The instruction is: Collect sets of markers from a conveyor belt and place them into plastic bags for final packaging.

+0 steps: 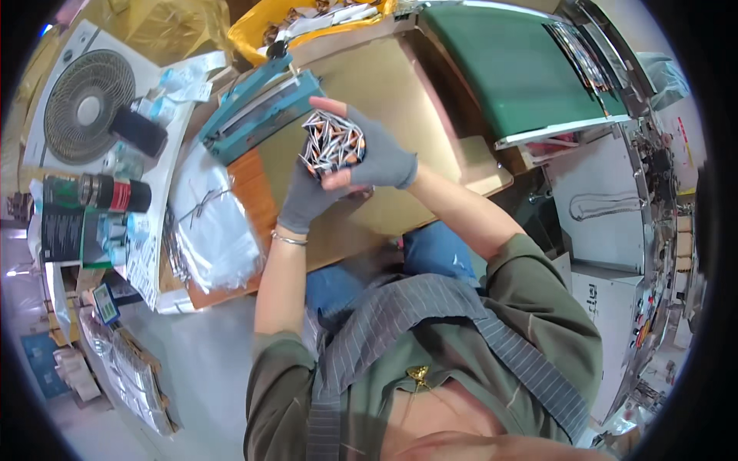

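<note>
Grey knit is covering the left hand [306,201] and the right hand [382,156], leaving finger ends bare. Both are holding one bundle of slim rods [335,143] between them: the right is curving round its right side, bare finger ends showing at its far and near edges, while the left is supporting it from the near left. How the left fingers are lying cannot be told, since the bundle and the other hand are hiding most of them.

Silvery pointed ends are facing up toward the camera, so the bundle's long axis is running mostly along the line of sight and appearing foreshortened; single tips are leaning various ways, orange and dark parts showing among them. The bundle is being held over a tan board [377,81], near a teal metal device [265,115].

A bracelet [289,239] is circling the left wrist. Clear plastic bags [215,234] are lying left of the hands, and a row of slender sticks [582,60] is resting on a green belt [500,73] at upper right.
</note>
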Demonstrator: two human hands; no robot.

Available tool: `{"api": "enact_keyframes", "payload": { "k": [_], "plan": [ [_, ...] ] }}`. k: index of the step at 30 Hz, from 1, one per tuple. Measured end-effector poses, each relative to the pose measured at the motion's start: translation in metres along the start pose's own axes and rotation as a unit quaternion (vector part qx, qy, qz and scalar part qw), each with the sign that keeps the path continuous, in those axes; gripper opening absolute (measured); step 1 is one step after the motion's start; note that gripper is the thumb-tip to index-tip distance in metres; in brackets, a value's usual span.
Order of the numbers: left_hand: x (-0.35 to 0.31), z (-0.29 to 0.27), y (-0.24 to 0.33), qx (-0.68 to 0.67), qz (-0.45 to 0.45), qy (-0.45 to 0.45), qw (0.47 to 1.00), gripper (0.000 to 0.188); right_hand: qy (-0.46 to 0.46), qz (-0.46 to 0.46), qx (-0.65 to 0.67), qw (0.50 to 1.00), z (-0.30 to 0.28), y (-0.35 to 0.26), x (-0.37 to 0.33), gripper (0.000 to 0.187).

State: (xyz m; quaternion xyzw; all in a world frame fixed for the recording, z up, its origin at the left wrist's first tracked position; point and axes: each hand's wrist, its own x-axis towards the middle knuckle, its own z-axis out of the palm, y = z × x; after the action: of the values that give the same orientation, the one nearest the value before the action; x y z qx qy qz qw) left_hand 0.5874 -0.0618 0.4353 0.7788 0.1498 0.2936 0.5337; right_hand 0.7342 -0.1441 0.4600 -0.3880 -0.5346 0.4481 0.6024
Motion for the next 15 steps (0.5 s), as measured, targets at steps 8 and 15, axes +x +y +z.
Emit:
{"api": "enact_keyframes", "payload": {
  "k": [8, 15],
  "plan": [
    [-0.120, 0.030, 0.008, -0.584, -0.290, -0.089, 0.753, 0.061, -0.159, 0.239, 0.169, 0.943, 0.051, -0.008, -0.016, 0.067],
    [-0.155, -0.163, -0.071, 0.444, -0.116, 0.314, 0.831, 0.035, -0.073, 0.253, 0.217, 0.940, 0.073, 0.035, -0.031, 0.015]
  ]
}}
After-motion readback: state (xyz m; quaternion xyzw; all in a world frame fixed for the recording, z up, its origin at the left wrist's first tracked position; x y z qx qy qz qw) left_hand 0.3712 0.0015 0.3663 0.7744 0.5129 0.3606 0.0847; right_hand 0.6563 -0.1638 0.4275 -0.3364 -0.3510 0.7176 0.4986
